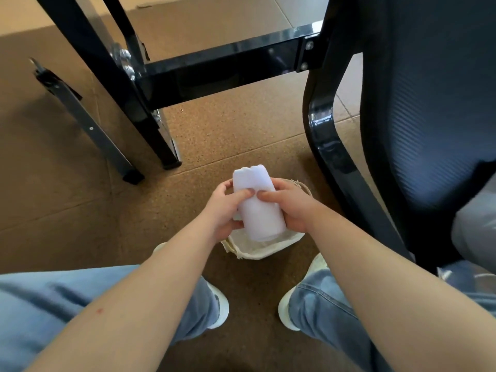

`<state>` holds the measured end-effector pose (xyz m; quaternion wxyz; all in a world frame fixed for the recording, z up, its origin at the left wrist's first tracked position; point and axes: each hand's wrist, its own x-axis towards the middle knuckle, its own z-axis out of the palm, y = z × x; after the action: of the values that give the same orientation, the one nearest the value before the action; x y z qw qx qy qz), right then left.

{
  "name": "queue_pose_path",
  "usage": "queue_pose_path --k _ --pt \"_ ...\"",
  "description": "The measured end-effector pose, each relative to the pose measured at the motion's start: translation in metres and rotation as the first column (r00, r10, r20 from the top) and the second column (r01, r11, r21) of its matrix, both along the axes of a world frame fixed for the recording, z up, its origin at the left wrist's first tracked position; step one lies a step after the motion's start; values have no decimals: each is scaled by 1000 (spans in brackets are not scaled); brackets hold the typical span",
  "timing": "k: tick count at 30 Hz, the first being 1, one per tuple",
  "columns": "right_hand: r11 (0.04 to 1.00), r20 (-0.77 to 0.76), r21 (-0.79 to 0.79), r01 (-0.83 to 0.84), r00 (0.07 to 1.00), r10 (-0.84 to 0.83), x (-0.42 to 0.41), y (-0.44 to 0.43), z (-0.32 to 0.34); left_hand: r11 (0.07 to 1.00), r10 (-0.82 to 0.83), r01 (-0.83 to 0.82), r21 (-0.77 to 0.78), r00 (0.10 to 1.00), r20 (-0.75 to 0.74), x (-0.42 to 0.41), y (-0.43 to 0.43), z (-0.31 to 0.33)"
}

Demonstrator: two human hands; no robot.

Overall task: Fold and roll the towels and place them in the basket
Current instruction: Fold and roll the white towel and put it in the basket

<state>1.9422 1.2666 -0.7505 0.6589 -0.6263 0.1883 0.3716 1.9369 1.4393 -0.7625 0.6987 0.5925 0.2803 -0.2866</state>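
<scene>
Office or similar workroom, viewed downward at floor level. A black metal desk frame (214,63), with a bolted crossbar and slanted legs, stands beside a black office chair (429,103) that has a mesh back and a glossy curved frame, which is furniture typical of a desk workplace. The floor (228,135) is covered with brown, speckled, cork-like sheets with visible seams, and pale tiles (281,6) show beyond their far edge.
</scene>
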Motion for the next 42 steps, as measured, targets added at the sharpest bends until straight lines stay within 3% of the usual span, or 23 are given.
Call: queue_pose_path --k 3,6,11,15,20,25,29,31,33,36,39,42 --pt "1000 -44 27 -8 999 10 6 2 -13 999 1 -1 41 1000 14 2 7 -11" --pt "1000 -47 -23 -2 999 1 10 5 -34 972 -85 75 224 996 37 1 15 -26" --pt "911 -13 -379 -161 986 168 6 9 -80 771 -275 162 616 957 91 -12 35 -62" --pt "881 5 -446 -158 984 179 6 13 -114 591 -483 279 757 874 55 -18 41 -92" --pt "890 -25 -414 -189 980 197 10 26 -155 487 -633 421 765 774 -22 -12 42 -122" --pt "863 -105 -398 -310 950 293 12 44 -187 475 -714 566 674 695 -81 -14 52 -147" --pt "934 -252 -216 -286 940 230 13 51 -199 471 -721 566 677 689 -75 -15 55 -158" --pt "932 -259 -196 -305 933 251 14 53 -201 464 -728 569 679 682 -74 -14 55 -159" --pt "825 -172 -362 -434 901 399 17 57 -201 467 -729 566 679 681 -67 -15 56 -159" --pt "516 -94 -737 -437 822 562 12 58 -202 460 -733 561 688 677 -61 -15 55 -156" --pt "506 51 -787 -353 780 624 1 52 -193 457 -735 562 689 675 -63 -15 54 -154" --pt "415 118 -773 -479 534 837 -10 40 -188 458 -734 569 683 675 -71 -16 53 -155"
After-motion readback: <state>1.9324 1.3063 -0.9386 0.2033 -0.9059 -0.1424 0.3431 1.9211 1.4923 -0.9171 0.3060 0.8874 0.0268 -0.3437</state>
